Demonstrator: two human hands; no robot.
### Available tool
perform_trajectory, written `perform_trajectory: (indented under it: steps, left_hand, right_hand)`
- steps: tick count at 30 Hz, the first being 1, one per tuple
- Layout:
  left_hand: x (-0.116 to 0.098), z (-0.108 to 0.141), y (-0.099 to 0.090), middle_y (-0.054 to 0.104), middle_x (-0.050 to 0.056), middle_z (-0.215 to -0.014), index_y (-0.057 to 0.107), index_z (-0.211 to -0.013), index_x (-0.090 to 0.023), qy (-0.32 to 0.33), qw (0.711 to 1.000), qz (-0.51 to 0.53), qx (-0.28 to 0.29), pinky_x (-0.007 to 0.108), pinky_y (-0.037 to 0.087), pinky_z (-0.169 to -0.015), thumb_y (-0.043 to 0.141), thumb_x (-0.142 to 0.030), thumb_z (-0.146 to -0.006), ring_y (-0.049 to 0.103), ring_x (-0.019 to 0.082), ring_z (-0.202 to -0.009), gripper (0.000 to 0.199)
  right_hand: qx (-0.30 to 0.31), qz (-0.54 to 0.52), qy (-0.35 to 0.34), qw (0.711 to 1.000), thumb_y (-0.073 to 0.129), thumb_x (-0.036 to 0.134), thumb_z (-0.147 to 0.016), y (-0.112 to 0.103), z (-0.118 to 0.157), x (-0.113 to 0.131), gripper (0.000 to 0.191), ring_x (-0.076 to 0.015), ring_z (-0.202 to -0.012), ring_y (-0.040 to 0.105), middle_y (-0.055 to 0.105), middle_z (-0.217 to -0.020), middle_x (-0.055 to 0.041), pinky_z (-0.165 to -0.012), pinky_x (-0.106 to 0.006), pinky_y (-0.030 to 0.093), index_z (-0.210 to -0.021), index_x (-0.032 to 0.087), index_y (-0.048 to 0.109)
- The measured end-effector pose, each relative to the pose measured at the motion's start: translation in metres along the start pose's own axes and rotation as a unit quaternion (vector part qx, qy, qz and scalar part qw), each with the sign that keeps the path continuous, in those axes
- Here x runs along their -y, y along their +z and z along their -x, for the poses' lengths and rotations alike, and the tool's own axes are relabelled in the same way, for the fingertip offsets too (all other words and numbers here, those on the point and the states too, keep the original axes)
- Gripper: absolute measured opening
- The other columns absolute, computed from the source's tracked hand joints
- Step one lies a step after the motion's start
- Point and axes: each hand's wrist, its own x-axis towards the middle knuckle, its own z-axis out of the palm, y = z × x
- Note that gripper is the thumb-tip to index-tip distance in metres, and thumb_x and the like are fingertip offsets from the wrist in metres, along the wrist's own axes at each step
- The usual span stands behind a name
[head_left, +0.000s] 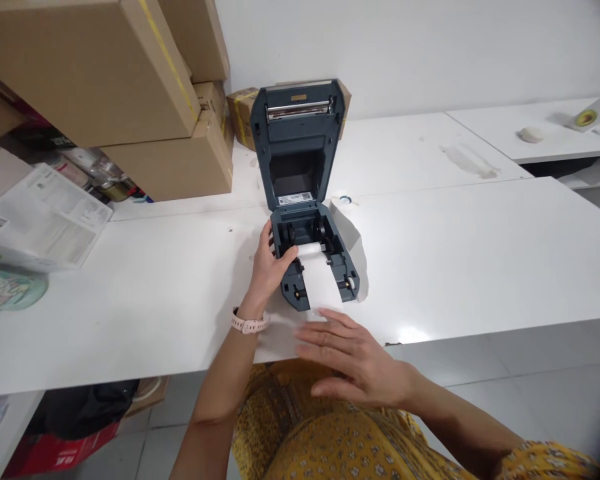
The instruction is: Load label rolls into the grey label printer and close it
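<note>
A dark grey label printer (339, 248) stands on the white table with its lid (301, 147) swung up and back. A white paper strip (323, 283) runs from the inside over the roller and past the front edge. My left hand (270, 267) grips the printer's left side, fingers along the outer wall and thumb over the rim beside the paper. Below the front edge, my right hand (353, 357) is held palm down with its fingers stretched out. Its fingertips are at the loose end of the strip; whether they touch it I cannot tell.
Cardboard boxes (173, 163) are stacked at the back left. A white printed box (45, 213) and a greenish container (15, 288) stand at the far left. Loose backing paper (355, 243) lies right of the printer. A small round white object (531, 135) sits at the back right.
</note>
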Motion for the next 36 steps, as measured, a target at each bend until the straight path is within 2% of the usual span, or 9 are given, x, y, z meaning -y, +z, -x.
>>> perform_trajectory:
  steps: [3, 6, 8, 14, 15, 19, 24, 28, 36]
  left_hand:
    - [-0.014, 0.029, 0.006, 0.029, 0.011, -0.174, 0.035, -0.16, -0.027, 0.115, 0.986, -0.112, -0.038, 0.051, 0.023, -0.133, 0.068, -0.045, -0.093, 0.024, 0.03, -0.163, 0.077]
    - [-0.021, 0.069, 0.015, 0.055, 0.011, -0.159, 0.05, -0.151, -0.026, 0.23, 0.956, -0.181, 0.035, 0.053, 0.022, -0.133, 0.057, -0.044, -0.1, 0.044, 0.028, -0.154, 0.054]
    - [-0.018, 0.093, 0.019, 0.061, 0.012, -0.153, 0.056, -0.147, -0.025, 0.27, 0.934, -0.219, 0.077, 0.058, 0.017, -0.133, 0.059, -0.044, -0.1, 0.05, 0.031, -0.149, 0.051]
    - [-0.001, 0.124, 0.017, 0.058, 0.017, -0.155, 0.053, -0.149, -0.017, 0.358, 0.877, -0.317, 0.054, 0.057, 0.022, -0.132, 0.064, -0.053, -0.096, 0.049, 0.034, -0.15, 0.064]
    - [0.001, 0.126, 0.017, 0.058, 0.019, -0.154, 0.054, -0.148, -0.015, 0.374, 0.866, -0.329, 0.046, 0.057, 0.024, -0.131, 0.064, -0.052, -0.097, 0.049, 0.034, -0.15, 0.064]
    - [0.003, 0.131, 0.02, 0.066, 0.017, -0.146, 0.061, -0.138, -0.014, 0.407, 0.843, -0.351, 0.007, 0.056, 0.034, -0.127, 0.062, -0.029, -0.101, 0.054, 0.032, -0.146, 0.041]
    - [0.004, 0.13, 0.034, 0.08, 0.01, -0.114, 0.073, -0.108, -0.019, 0.426, 0.849, -0.294, -0.107, 0.051, 0.05, -0.113, 0.065, -0.008, -0.094, 0.069, 0.025, -0.117, 0.02]
    - [0.007, 0.132, 0.042, 0.076, 0.008, -0.091, 0.076, -0.094, -0.021, 0.424, 0.842, -0.276, -0.19, 0.044, 0.055, -0.099, 0.076, -0.007, -0.086, 0.063, 0.022, -0.094, 0.016]
    - [0.018, 0.143, 0.04, 0.07, 0.007, -0.091, 0.075, -0.097, -0.025, 0.432, 0.828, -0.298, -0.195, 0.043, 0.05, -0.097, 0.082, -0.011, -0.081, 0.057, 0.022, -0.092, 0.022]
  right_hand:
    - [-0.111, -0.036, 0.04, 0.992, 0.054, 0.04, -0.106, -0.021, 0.006, -0.011, 0.057, -0.019, -0.121, 0.073, 0.076, -0.131, 0.0011, -0.114, -0.051, 0.055, -0.16, 0.041, 0.036]
    - [-0.251, 0.001, 0.152, 0.956, 0.05, 0.036, -0.107, -0.058, -0.005, -0.047, 0.039, -0.025, -0.122, 0.071, 0.076, -0.13, -0.002, -0.107, -0.051, 0.058, -0.144, 0.042, 0.059]
    - [-0.304, 0.019, 0.208, 0.93, 0.044, 0.05, -0.107, -0.085, -0.029, -0.08, 0.041, -0.0303, -0.131, 0.065, 0.07, -0.139, -0.0062, -0.113, -0.052, 0.052, -0.137, 0.034, 0.066]
    - [-0.27, -0.201, 0.262, 0.904, 0.034, 0.082, -0.094, -0.137, -0.164, -0.187, 0.085, -0.0288, -0.152, 0.045, 0.036, -0.172, -0.0031, -0.122, -0.053, 0.041, -0.161, 0.03, 0.035]
    - [-0.254, -0.242, 0.26, 0.9, 0.033, 0.08, -0.095, -0.14, -0.185, -0.199, 0.082, -0.0266, -0.152, 0.044, 0.039, -0.17, -0.0025, -0.122, -0.052, 0.041, -0.162, 0.031, 0.032]
    - [-0.211, -0.295, 0.222, 0.905, 0.027, 0.073, -0.1, -0.137, -0.221, -0.206, 0.059, -0.0287, -0.133, 0.063, 0.071, -0.138, -0.0001, -0.111, -0.052, 0.051, -0.129, 0.04, 0.066]
    - [-0.308, -0.179, 0.122, 0.926, 0.019, 0.066, -0.107, -0.111, -0.166, -0.14, 0.066, -0.0223, -0.121, 0.068, 0.076, -0.122, -0.0009, -0.113, -0.042, 0.052, -0.112, 0.026, 0.072]
    - [-0.264, -0.029, 0.066, 0.962, 0.032, 0.055, -0.109, -0.083, -0.093, -0.095, 0.047, -0.0239, -0.13, 0.063, 0.071, -0.135, -0.0014, -0.115, -0.045, 0.051, -0.129, 0.032, 0.068]
    - [-0.186, 0.117, -0.019, 0.975, 0.051, 0.021, -0.101, -0.025, -0.009, -0.085, 0.059, -0.029, -0.145, 0.056, 0.061, -0.153, -0.0066, -0.112, -0.053, 0.053, -0.159, 0.031, 0.044]
